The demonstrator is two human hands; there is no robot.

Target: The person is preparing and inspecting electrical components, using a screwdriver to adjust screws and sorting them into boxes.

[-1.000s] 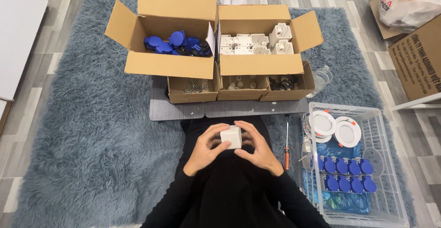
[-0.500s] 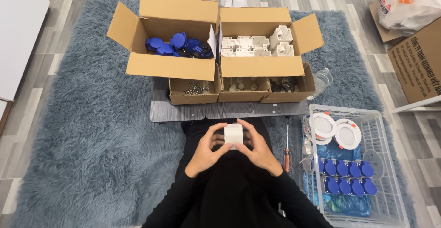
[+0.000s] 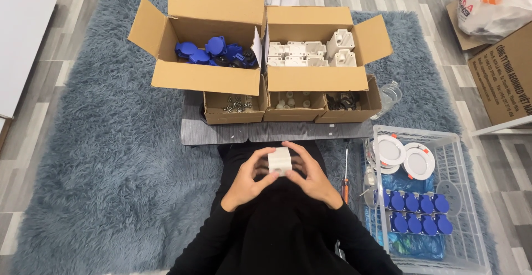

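Both hands hold a small white plastic housing [image 3: 280,160] above my lap. My left hand [image 3: 250,180] grips its left side and my right hand [image 3: 312,176] grips its right side, fingers wrapped round it. Just ahead lies a grey board [image 3: 221,132] carrying three small open cartons. Behind them stand two larger open cartons: the left box [image 3: 208,76] holds blue socket parts [image 3: 213,52], the right box [image 3: 316,78] holds white housings [image 3: 310,53] like the one in my hands.
A white wire basket [image 3: 460,197] at my right holds blue parts [image 3: 415,211] in rows and round white discs [image 3: 404,157]. A screwdriver [image 3: 346,175] lies beside it on the blue shaggy rug [image 3: 111,158]. A brown carton [image 3: 504,73] and a bag [image 3: 493,3] sit far right.
The white housing has been turned in my hands and lifted slightly forward; my fingers have shifted round it. The rest of the scene stays put.
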